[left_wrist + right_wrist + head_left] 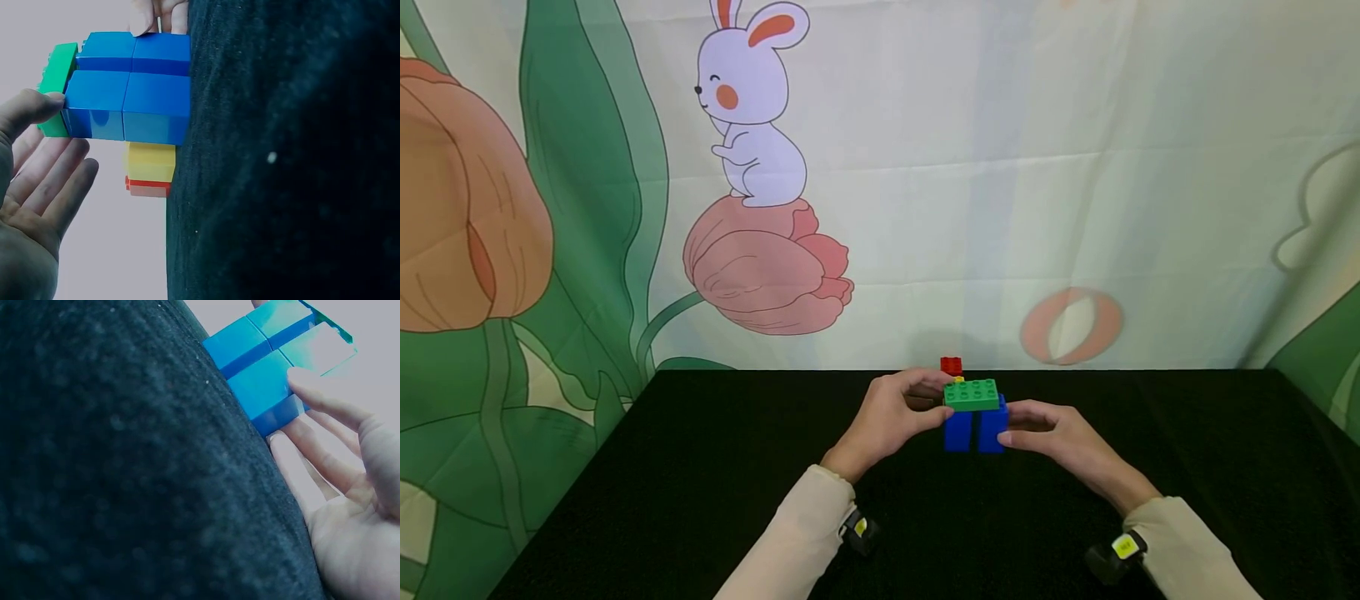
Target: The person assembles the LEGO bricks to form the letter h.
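And here a bright green plastic brick [972, 395], two rows of four studs facing up, is bridging a pair of glossy blue plastic columns [957, 433] [992, 433]. Both columns are standing upright on the black tabletop [700, 500], side by side, a narrow gap running between them; a seam is dividing each into two stacked blocks. The green brick is stopping short of the right-hand column's outer edge, a blue stud showing there!
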`<state>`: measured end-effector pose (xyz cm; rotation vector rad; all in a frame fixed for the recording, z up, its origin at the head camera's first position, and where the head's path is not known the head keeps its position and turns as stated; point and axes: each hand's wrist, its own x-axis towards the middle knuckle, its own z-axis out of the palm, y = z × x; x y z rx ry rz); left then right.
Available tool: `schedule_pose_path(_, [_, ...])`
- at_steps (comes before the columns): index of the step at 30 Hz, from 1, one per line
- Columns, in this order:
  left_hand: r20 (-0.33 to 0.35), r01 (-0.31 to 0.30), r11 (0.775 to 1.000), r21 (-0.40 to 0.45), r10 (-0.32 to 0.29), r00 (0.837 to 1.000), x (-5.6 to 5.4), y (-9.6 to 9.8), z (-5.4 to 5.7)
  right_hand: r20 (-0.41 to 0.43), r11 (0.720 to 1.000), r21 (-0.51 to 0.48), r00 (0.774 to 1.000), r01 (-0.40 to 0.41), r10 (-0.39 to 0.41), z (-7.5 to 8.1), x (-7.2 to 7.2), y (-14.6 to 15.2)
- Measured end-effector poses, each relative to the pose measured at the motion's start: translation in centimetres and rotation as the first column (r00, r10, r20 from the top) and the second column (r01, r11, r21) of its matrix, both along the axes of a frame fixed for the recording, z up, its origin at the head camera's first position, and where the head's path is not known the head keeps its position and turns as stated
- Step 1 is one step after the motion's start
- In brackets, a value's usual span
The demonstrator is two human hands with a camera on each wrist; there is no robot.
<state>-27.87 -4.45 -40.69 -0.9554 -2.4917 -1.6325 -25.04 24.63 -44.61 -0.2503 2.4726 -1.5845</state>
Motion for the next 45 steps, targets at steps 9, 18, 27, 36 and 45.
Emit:
schedule_pose_path(9, [0.018, -0.002, 1.0, -0.012, 0.003, 1.0, 0.0, -0.2, -0.1, -0.005, 1.0, 0.0, 1.0, -0.01, 0.01, 0.2, 0.0, 0.1])
schedule_pose_path(18, [0.006, 0.007, 1.0, -0.019, -0.007, 1.0, 0.0, -0.1, 0.0, 0.0, 0.999, -0.019, 1.0, -0.026, 0.026, 0.4, 0.0, 0.4])
schedule_pose_path(27, [-0.003, 0.014, 1.0, -0.028, -0.014, 1.0, 0.2, 0.0, 0.1, 0.032, 0.998, -0.039, 0.998, -0.058, 0.059, 0.7, 0.0, 0.6])
schedule_pose_path(36, [-0.015, 0.013, 0.999, -0.032, -0.014, 1.0, 0.1, 0.1, 0.1, -0.112, 0.999, -0.038, 0.993, 0.026, -0.03, 2.7, 0.5, 0.0])
schedule_pose_path(45, [-0.017, 0.017, 1.0, -0.017, -0.017, 1.0, 0.1, 0.1, -0.1, -0.219, 0.994, -0.096, 0.973, 0.056, -0.076, 3.9, 1.3, -2.2])
